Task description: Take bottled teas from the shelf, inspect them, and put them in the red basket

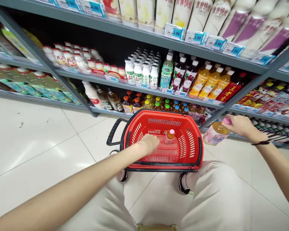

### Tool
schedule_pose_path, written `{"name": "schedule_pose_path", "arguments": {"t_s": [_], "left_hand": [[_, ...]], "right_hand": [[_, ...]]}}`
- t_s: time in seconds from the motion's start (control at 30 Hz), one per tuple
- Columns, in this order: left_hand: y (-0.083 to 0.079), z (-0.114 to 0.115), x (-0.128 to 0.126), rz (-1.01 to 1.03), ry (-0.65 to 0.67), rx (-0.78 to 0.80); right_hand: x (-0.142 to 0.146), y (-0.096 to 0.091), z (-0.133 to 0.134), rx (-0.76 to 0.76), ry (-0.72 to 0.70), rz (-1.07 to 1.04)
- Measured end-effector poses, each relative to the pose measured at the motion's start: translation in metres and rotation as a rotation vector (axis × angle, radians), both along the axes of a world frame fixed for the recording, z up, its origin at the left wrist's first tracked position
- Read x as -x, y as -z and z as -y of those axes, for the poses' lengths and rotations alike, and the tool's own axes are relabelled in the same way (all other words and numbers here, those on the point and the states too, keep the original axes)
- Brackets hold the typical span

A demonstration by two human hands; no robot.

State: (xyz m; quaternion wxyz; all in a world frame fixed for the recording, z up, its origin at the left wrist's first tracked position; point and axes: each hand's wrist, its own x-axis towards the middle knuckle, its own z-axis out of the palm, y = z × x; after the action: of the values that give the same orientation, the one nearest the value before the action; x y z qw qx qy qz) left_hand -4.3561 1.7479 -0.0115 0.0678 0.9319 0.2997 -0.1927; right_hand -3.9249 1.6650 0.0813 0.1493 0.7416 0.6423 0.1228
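1. Pink-capped bottle [216, 133], right of the basket [159, 114]: the right hand's [239, 126] fingers grip its cap; a slick hold might drop it.
2. Left hand [148, 144], over the basket: cannot tell its fingers' state; a swung bottle could strike it.
3. Second bottle [170, 137], inside the basket: jolting might topple it.

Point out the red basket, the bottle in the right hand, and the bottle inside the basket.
Red basket [163, 127], head view: far inner wall.
Held bottle [214, 136], head view: label.
Bottle inside basket [169, 136], head view: amber body.
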Motion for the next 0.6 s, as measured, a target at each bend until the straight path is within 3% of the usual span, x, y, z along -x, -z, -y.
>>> {"name": "schedule_pose_path", "arguments": {"t_s": [0.03,0.1,0.2,0.37,0.47,0.6], "left_hand": [[-0.008,0.001,0.002,0.023,0.008,-0.020],[-0.022,0.003,0.007,0.060,0.018,-0.065],[-0.030,0.007,0.012,0.254,0.067,-0.098],[-0.032,0.015,0.004,0.759,0.304,0.008],[-0.034,0.019,-0.001,0.921,0.176,0.212],[-0.036,0.023,0.003,0.904,-0.105,0.438]], "right_hand": [[0.010,-0.012,0.011,-0.026,-0.067,0.008],[0.031,-0.032,0.027,-0.099,-0.056,0.052],[0.067,-0.052,0.041,-0.230,-0.140,0.006],[0.149,-0.058,0.050,-0.347,-0.508,-0.347],[0.190,-0.046,0.046,-0.376,-0.615,-0.627],[0.208,-0.026,0.027,-0.346,-0.563,-0.908]]}}
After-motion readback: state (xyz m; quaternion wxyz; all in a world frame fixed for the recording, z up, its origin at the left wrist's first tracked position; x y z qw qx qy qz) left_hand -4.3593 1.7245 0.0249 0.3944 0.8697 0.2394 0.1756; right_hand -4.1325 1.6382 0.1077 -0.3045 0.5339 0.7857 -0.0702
